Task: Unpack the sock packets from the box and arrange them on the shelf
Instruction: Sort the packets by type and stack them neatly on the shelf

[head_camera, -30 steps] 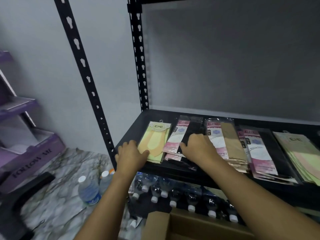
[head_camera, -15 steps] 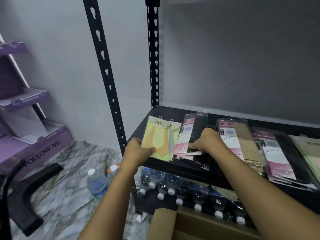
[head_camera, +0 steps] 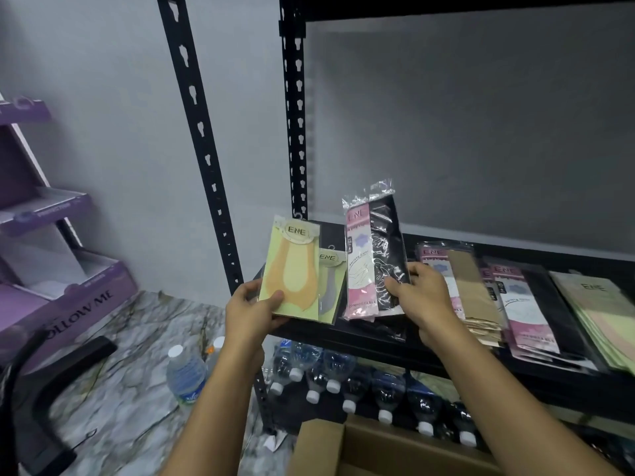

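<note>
Left hand pinches yellow packet from below; right hand grips pink packet.

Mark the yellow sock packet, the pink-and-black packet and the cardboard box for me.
yellow sock packet (head_camera: pixel 290 269), head view, middle of its front.
pink-and-black packet (head_camera: pixel 374 257), head view, middle of its front.
cardboard box (head_camera: pixel 321 448), head view, left flap.

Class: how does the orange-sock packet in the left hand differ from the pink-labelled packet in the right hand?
Material: the orange-sock packet is a pale-green card; the pink-labelled packet is crinkly clear plastic with black contents. Shape: the orange-sock packet is broader, the pink-labelled packet narrower and taller. Both carry ENE labels.
</note>
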Available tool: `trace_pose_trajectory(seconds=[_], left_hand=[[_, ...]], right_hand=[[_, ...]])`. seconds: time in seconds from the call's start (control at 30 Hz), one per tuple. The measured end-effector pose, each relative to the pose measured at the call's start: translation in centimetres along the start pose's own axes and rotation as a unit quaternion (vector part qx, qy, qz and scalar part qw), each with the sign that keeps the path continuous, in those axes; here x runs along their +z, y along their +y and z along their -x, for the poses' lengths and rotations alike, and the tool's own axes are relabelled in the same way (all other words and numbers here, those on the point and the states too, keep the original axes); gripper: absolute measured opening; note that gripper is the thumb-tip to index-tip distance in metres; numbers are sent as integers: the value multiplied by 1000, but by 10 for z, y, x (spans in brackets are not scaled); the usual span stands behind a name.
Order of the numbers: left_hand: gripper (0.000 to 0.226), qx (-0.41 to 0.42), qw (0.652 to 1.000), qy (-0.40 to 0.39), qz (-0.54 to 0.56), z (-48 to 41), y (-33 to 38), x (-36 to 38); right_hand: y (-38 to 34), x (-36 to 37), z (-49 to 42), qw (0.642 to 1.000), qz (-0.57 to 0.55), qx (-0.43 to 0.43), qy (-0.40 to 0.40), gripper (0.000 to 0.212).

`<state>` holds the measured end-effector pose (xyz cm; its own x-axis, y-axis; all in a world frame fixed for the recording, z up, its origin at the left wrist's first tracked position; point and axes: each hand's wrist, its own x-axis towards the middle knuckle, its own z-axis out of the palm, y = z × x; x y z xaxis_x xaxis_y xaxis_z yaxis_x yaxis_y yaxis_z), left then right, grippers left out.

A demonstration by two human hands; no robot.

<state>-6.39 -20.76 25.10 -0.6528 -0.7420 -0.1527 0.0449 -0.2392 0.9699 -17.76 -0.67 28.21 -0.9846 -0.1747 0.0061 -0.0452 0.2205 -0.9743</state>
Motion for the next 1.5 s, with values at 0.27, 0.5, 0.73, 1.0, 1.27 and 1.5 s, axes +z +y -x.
trace_pose_trajectory(seconds=[0.27, 0.5, 0.73, 1.0, 1.27, 1.5], left_hand=[[33, 14, 996, -39, 73, 36, 17, 26], [37, 8, 991, -116, 63, 64, 11, 63], [34, 5, 985, -163, 61, 81, 2, 98], [33, 14, 978, -206, 43, 101, -6, 123], [34, 15, 975, -218, 39, 107, -9, 136], [33, 6, 973, -226, 44, 111, -12, 143]], right_hand=[[-3, -43, 29, 995, -101, -10, 14, 22], [4, -97, 39, 991, -113, -24, 70, 22], [14, -140, 46, 986, -116, -24, 117, 27], [25, -171, 54, 985, -103, -34, 137, 23], [29, -188, 57, 984, -110, -40, 135, 23], [31, -196, 60, 982, -118, -47, 139, 25]])
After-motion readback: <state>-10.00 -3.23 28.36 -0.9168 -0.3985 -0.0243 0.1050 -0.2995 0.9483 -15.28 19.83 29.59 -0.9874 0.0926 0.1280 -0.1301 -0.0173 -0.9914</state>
